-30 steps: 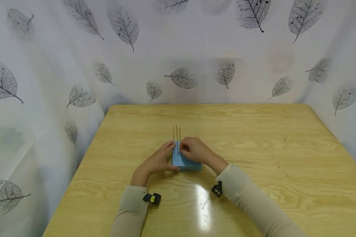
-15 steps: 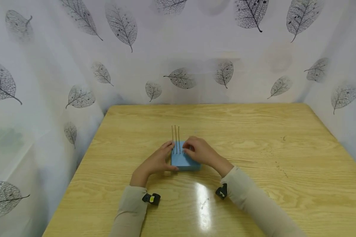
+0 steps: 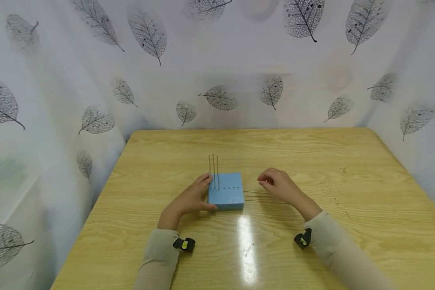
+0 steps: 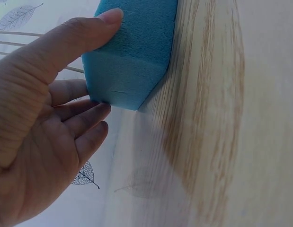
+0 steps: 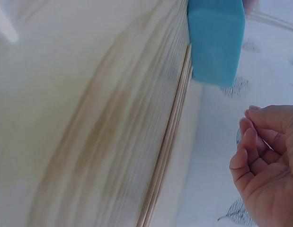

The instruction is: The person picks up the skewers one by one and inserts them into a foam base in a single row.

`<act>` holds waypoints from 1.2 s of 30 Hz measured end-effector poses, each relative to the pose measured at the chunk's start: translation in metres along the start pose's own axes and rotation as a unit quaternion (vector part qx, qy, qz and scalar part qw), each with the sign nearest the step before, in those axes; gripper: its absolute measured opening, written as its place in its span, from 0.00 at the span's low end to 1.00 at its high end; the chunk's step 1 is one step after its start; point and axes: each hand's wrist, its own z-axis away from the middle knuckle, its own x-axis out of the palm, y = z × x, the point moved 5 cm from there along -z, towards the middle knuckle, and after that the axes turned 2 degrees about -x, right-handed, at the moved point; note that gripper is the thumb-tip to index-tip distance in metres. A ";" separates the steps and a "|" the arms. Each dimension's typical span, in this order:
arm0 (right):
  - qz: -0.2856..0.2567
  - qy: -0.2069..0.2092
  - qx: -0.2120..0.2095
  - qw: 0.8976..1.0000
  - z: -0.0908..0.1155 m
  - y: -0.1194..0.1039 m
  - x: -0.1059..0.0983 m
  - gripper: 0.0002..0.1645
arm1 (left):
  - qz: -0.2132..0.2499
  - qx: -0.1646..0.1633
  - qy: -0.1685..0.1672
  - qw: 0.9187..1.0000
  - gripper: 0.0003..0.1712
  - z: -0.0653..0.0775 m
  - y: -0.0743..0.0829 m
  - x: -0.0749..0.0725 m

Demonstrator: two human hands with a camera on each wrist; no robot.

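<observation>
A blue foam block (image 3: 226, 199) sits on the table, held by my left hand (image 3: 188, 197). In the left wrist view the thumb lies on the near side of the block (image 4: 127, 52) and the fingers reach round its far side. Several thin wooden sticks (image 3: 218, 171) stand upright in a row at the block's left; small dark holes continue that row to the right. My right hand (image 3: 280, 186) hovers right of the block, above loose sticks (image 3: 253, 196) lying on the table. Its fingers are loosely bent, thumb near the index fingertip, and nothing shows between them in the right wrist view.
The wood-grain table (image 3: 166, 161) has a bright glare streak near its front. A white curtain (image 3: 235, 52) printed with grey leaves surrounds its back and sides. Each sleeve carries a small black wrist device (image 3: 184, 244).
My right hand has left the upright sticks and moved right over the loose ones, uncovering the row of holes. My left hand keeps its place on the block.
</observation>
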 end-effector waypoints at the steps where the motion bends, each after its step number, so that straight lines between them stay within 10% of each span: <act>1: 0.004 0.002 0.006 1.000 0.003 0.004 -0.004 0.05 | 0.000 0.000 0.000 1.000 0.57 0.000 0.000 0.000; 18: 0.029 0.027 0.038 0.999 0.034 0.037 -0.038 0.04 | 0.000 0.003 -0.001 1.000 0.57 0.000 0.002 -0.001; 36: 0.026 -0.054 0.080 0.995 0.044 0.054 -0.043 0.04 | 0.004 0.000 -0.007 1.000 0.57 0.000 0.003 -0.002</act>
